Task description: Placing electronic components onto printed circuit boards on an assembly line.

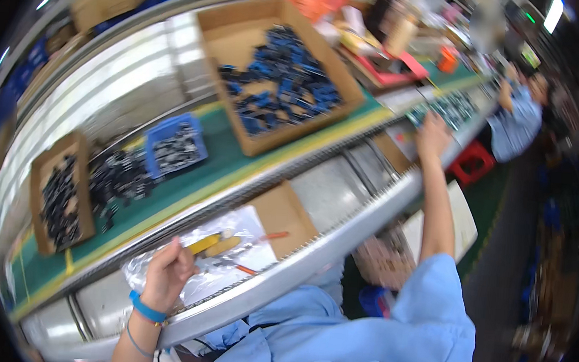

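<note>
My left hand (170, 272) is held over a clear plastic bag (211, 270) by the bench's near edge. Its fingers are curled closed; what they hold, if anything, is hidden. Lying on the bag beside it are a yellow-handled tool (203, 243) and small orange-tipped pieces (246, 269). Far to the right, my right hand (434, 134) reaches down to a heap of small green and silvery parts (459, 110), which look like circuit boards. The fingers touch or nearly touch the heap's near left side. Blur hides their grip.
A large cardboard tray (249, 137) of blue-and-black parts stands on the green belt (236, 166). Left of it are a blue bin (203, 148), loose black parts (123, 176) and a smaller cardboard box (84, 195). A metal rail (339, 243) borders my side. Another person (520, 121) sits far right.
</note>
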Available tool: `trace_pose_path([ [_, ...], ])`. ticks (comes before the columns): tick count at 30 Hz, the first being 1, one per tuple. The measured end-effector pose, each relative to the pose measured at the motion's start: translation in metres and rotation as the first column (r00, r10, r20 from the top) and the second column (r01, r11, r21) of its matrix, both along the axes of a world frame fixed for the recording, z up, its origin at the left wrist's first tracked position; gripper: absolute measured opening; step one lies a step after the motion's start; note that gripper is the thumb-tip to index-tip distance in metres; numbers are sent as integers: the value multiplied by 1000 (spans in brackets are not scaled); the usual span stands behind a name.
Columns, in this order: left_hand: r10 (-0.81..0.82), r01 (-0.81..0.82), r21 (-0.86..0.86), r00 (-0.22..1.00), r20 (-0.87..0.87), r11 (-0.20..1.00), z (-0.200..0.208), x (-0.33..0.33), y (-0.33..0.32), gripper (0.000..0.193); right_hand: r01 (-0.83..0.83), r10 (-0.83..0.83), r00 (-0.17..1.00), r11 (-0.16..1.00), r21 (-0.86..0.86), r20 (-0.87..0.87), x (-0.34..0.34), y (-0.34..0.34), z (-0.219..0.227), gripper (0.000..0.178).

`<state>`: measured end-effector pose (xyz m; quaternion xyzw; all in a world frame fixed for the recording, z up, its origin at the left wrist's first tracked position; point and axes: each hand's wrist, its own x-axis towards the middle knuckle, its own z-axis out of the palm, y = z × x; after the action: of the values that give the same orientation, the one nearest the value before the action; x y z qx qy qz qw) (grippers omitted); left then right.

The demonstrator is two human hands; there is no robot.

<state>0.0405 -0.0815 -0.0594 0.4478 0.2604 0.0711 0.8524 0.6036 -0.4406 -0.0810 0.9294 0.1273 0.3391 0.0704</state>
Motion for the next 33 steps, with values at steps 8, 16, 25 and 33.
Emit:
trace_pose_path([
  [8,60,-54,-112,997,51,992,-7,-4,4,42,172,-180,980,981,-95,-88,30,-10,0,70],
  [16,20,-17,-148,1000,17,989,-7,0,-5,42,127,-123,990,990,55,-75,26,-9,1,56],
  [25,-52,51,-86,999,-9,995,-2,4,-6,43,-541,581,809,672,506,92,-28,38,22,37],
  [33,-59,59,-19,998,13,998,11,18,6,42,-983,989,-2,-28,182,146,-243,203,112,25],
])
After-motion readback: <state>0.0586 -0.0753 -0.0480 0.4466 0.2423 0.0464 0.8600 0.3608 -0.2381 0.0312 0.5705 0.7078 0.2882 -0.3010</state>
